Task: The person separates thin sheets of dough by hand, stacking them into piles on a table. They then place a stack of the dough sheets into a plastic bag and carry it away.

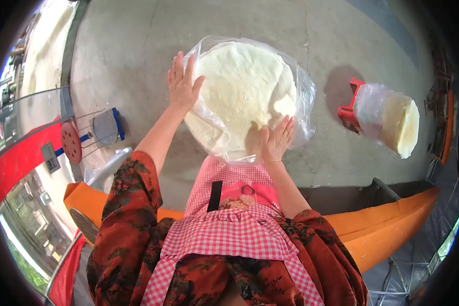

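Note:
A large, round, pale, dough-like slab [239,86] lies in front of me with clear plastic sheeting [305,97] around its edge. At its left rim, my left hand [182,86] rests against the plastic with fingers spread and thumb out. My right hand [276,140] is at the lower right of the slab, palm down and fingers stretched out, by the edge of the plastic. Neither hand grips anything. Folds of plastic overlap the slab's lower left side.
To the right, a red stool [349,109] stands near a pale, plastic-wrapped stack [402,122]. A round red stool seat [71,143] and a blue-framed stool [107,127] are at left. Behind me lies an orange padded surface [387,224]. The concrete floor [229,20] spreads ahead.

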`<state>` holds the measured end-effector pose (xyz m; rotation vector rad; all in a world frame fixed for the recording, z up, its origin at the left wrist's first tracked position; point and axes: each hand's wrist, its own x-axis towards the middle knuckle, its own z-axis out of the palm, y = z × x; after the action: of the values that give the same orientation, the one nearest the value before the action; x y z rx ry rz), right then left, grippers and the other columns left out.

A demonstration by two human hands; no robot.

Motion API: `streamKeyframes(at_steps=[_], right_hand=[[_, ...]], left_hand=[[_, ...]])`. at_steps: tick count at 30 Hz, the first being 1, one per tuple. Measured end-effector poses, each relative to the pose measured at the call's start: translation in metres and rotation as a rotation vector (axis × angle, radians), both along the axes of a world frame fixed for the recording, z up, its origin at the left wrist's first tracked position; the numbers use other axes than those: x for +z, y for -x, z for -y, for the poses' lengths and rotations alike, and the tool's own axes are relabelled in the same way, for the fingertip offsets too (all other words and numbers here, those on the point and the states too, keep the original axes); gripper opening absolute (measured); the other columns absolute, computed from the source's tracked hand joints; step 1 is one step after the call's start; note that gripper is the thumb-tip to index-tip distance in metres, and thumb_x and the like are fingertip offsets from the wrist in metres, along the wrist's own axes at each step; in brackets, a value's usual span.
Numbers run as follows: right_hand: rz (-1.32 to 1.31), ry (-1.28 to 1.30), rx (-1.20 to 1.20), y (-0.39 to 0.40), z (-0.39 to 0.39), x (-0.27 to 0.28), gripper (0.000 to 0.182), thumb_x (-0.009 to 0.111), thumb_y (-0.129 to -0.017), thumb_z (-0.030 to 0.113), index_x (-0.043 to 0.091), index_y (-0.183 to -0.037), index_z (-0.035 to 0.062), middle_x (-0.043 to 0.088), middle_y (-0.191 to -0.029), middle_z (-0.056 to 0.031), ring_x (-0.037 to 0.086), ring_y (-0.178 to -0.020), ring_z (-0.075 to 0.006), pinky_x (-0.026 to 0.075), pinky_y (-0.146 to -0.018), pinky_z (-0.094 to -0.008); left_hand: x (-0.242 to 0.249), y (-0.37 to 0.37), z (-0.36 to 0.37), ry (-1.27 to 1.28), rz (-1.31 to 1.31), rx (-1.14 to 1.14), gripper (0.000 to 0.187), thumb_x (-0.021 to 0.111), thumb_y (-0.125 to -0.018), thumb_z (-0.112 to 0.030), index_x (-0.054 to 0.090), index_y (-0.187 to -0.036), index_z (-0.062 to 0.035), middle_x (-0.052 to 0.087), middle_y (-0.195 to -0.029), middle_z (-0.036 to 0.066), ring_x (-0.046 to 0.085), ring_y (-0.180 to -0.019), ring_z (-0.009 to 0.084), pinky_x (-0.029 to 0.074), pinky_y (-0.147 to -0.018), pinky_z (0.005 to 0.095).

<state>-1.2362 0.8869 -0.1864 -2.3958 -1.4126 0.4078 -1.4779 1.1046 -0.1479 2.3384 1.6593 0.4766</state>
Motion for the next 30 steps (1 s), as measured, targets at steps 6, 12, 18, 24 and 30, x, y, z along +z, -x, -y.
streamKeyframes(at_steps=[6,12,18,24,30], right_hand=[[-0.18,0.045,-0.085,0.011,0.013,-0.03,0.083,0.056,-0.087,0.045,0.024,-0.142,-0.0079,0.037,-0.137,-0.0343,0.041,-0.121,-0.0492,0.034,-0.1,-0.0524],[-0.513,0.113,-0.225,0.01,0.015,-0.047,0.084,0.055,-0.084,0.043,0.025,-0.137,-0.0151,0.036,-0.135,-0.0385,0.035,-0.126,-0.0544,0.027,-0.106,-0.0553],[-0.268,-0.095,-0.094,0.016,0.03,-0.079,0.086,0.05,-0.087,0.049,0.024,-0.136,-0.0164,0.039,-0.129,-0.0356,0.038,-0.119,-0.0506,0.028,-0.101,-0.0515],[-0.23,-0.13,-0.08,0.013,0.025,-0.071,0.083,0.05,-0.088,0.046,0.023,-0.137,-0.0161,0.043,-0.127,-0.0347,0.042,-0.115,-0.0493,0.032,-0.099,-0.051],[-0.248,0.071,-0.092,0.015,0.02,-0.05,0.082,0.051,-0.089,0.044,0.021,-0.14,-0.0129,0.041,-0.133,-0.0333,0.04,-0.122,-0.048,0.031,-0.103,-0.0505]], left_hand=[[-0.061,-0.015,-0.025,0.258,0.008,-0.018,0.064,0.037,-0.097,-0.051,0.025,-0.15,-0.017,0.025,-0.155,0.011,0.024,-0.142,0.0303,0.021,-0.113,0.0497],[-0.078,-0.019,-0.029,0.329,0.153,-0.013,0.064,0.036,-0.098,-0.049,0.027,-0.149,-0.0135,0.035,-0.15,0.012,0.034,-0.137,0.029,0.025,-0.112,0.0451],[-0.087,-0.014,-0.027,0.34,0.219,-0.014,0.061,0.036,-0.098,-0.046,0.029,-0.148,-0.0118,0.039,-0.146,0.012,0.037,-0.134,0.0299,0.025,-0.111,0.0454],[-0.09,-0.016,-0.029,0.325,0.232,-0.019,0.059,0.039,-0.098,-0.043,0.031,-0.147,-0.0121,0.041,-0.145,0.012,0.038,-0.133,0.0298,0.028,-0.109,0.0473],[-0.089,-0.009,-0.027,0.297,0.092,0.006,0.06,0.036,-0.098,-0.046,0.028,-0.148,-0.0142,0.035,-0.149,0.012,0.035,-0.135,0.031,0.026,-0.11,0.0508]])
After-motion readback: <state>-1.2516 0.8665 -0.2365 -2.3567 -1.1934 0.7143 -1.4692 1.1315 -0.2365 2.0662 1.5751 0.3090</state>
